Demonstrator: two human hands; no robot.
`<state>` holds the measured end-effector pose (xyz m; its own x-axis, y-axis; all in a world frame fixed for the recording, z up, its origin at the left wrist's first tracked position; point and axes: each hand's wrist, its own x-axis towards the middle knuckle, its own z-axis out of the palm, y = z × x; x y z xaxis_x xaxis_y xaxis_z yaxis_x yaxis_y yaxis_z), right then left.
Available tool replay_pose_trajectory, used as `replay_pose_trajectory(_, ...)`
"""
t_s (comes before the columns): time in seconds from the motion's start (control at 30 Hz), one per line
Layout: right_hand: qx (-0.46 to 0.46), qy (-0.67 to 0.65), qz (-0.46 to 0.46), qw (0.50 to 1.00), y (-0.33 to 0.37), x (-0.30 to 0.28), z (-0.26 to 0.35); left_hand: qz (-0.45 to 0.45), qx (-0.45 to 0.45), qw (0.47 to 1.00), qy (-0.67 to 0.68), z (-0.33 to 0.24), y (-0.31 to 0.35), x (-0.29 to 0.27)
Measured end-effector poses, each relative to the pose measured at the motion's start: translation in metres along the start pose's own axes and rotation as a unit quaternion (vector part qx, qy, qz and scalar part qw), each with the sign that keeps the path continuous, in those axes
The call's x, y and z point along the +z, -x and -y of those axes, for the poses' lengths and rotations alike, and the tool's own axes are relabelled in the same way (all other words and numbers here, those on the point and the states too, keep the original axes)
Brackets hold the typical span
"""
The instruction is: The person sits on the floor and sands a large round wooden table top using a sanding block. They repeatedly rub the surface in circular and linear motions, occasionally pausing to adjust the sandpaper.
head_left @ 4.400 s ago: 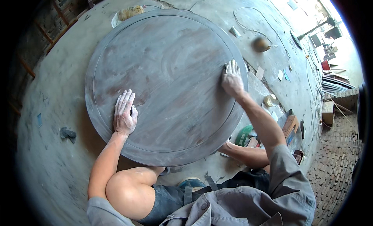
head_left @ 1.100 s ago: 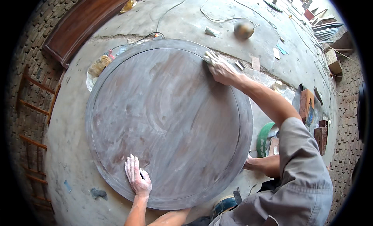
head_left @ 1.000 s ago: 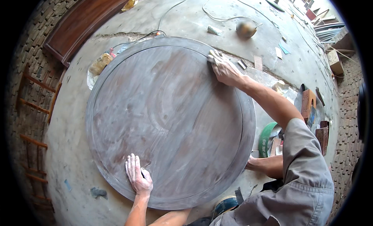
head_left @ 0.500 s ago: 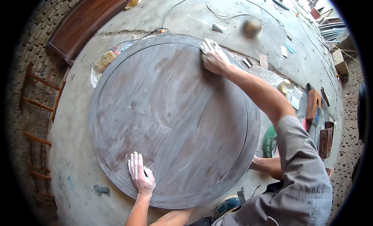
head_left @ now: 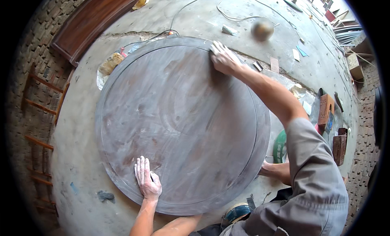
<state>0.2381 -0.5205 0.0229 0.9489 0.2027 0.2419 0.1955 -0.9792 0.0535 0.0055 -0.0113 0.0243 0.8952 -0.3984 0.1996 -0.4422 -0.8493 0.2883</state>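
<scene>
Here the left hand (head_left: 147, 182) lies flat, fingers spread, on the round wooden tabletop's (head_left: 183, 126) near edge. The right hand (head_left: 222, 58) presses its far edge, holding what I cannot tell.

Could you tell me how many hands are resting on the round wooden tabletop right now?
2: the left hand lies flat near the tabletop's near edge, and the right hand presses at its far rim.

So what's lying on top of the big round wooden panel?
Only the left hand, flat near the panel's close edge, and the right hand at its far rim. Anything beneath the right palm is hidden; pale dust smears the surface.
</scene>
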Motion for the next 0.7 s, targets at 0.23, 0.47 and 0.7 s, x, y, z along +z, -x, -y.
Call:
replay_pose_trajectory(0.23, 0.022, 0.003, -0.033, 0.999, 0.093, -0.018, 0.019, -0.003, -0.016, 1.000, -0.018, -0.002, 0.009, -0.008)
replay_pose_trajectory(0.47, 0.081, 0.076, -0.054, 0.992, -0.004, 0.026, 0.017, -0.006, 0.002, 1.000, 0.016, -0.007, -0.004, 0.005)
replay_pose_trajectory(0.7, -0.250, 0.019, 0.025, 0.968, 0.042, 0.005, 0.128, -0.011, -0.011, 1.000, 0.002, 0.006, 0.008, -0.002)
